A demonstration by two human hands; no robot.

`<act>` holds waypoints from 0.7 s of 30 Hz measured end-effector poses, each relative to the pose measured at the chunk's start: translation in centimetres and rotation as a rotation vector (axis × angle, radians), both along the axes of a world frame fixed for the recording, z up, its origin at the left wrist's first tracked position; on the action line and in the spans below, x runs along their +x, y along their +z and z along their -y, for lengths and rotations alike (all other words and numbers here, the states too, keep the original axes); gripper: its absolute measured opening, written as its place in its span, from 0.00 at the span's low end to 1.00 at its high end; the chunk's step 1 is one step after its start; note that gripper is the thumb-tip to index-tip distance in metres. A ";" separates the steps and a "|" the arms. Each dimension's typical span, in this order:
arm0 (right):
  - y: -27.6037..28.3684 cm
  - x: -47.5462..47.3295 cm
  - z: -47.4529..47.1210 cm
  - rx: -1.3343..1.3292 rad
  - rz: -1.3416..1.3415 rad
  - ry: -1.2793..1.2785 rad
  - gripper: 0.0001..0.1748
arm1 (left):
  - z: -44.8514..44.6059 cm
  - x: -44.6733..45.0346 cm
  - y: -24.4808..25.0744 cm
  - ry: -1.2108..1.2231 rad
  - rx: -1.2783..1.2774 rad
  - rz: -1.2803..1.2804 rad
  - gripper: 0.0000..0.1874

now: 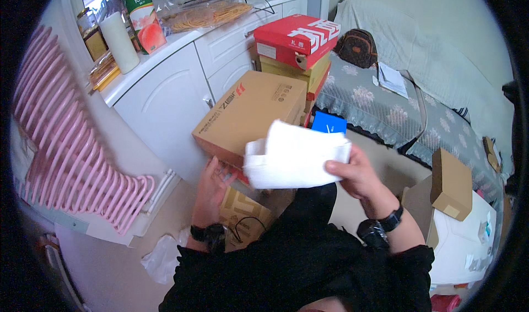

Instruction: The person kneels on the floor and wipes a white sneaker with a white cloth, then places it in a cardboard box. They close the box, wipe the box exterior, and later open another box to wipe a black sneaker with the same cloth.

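My right hand [357, 173] grips a folded white cloth [303, 157] by its right end, thumb on top. The cloth is held up in front of a closed brown cardboard box [252, 105] and hides part of its near side. My left hand [210, 184] has its fingers apart and holds nothing. It is beside the box's lower left corner; whether it touches the box I cannot tell. Under that box the edge of a red box [243, 177] shows. A lower brown carton [244, 215] with a dark cord lies below my left hand.
A red shoebox [295, 37] tops a stack against the white cabinet [165, 89]. Pink hangers [78, 146] fill the left side. A juice carton [144, 23] and white candle [120, 43] stand on the counter. At right are a bed [372, 93] and a small cardboard box [452, 184].
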State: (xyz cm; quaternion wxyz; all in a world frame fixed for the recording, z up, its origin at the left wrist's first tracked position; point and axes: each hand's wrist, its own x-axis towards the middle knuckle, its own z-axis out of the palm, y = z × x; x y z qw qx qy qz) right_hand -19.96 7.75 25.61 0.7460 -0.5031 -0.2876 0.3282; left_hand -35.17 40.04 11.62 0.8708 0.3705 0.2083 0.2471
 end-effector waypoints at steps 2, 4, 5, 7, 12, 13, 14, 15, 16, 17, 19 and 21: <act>0.2 0.0 -3.3 -0.021 0.064 0.116 0.29 | -0.5 -0.9 0.3 -0.099 0.003 0.074 0.26; -0.4 0.6 -6.3 -0.043 0.156 0.179 0.28 | -0.5 -1.3 0.5 -0.110 -0.046 0.154 0.30; -0.8 1.3 -7.4 -0.090 0.148 0.147 0.26 | -0.4 -1.6 0.6 -0.079 -0.067 0.096 0.31; -1.8 3.1 -9.5 -0.204 0.131 0.080 0.24 | -0.2 -2.1 0.7 -0.024 -0.032 0.004 0.35; -3.7 10.8 -11.3 -0.240 0.193 -0.327 0.16 | -0.9 -2.0 0.6 -0.061 0.055 -0.097 0.37; -3.7 12.7 -11.2 -0.228 0.160 -0.375 0.16 | -1.1 -2.0 0.5 -0.064 0.038 -0.093 0.38; -3.8 14.5 -11.4 -0.249 0.234 -0.515 0.16 | -1.2 -1.9 0.5 -0.061 0.033 -0.106 0.39; -3.9 15.9 -10.9 -0.201 0.236 -0.598 0.17 | -1.3 -1.9 0.4 -0.067 0.024 -0.095 0.39; -3.9 17.2 -10.5 -0.244 0.273 -0.714 0.17 | -1.3 -1.9 0.4 -0.069 0.027 -0.102 0.40; -3.7 18.3 -10.2 -0.213 0.236 -0.789 0.18 | -1.4 -1.9 0.4 -0.067 0.043 -0.118 0.40; -3.2 20.2 -10.1 -0.229 0.352 -1.039 0.16 | -1.4 -1.9 0.4 -0.054 0.023 -0.139 0.39; -2.8 20.7 -9.9 -0.326 0.548 -1.089 0.16 | -1.6 -1.8 0.4 -0.052 0.027 -0.157 0.36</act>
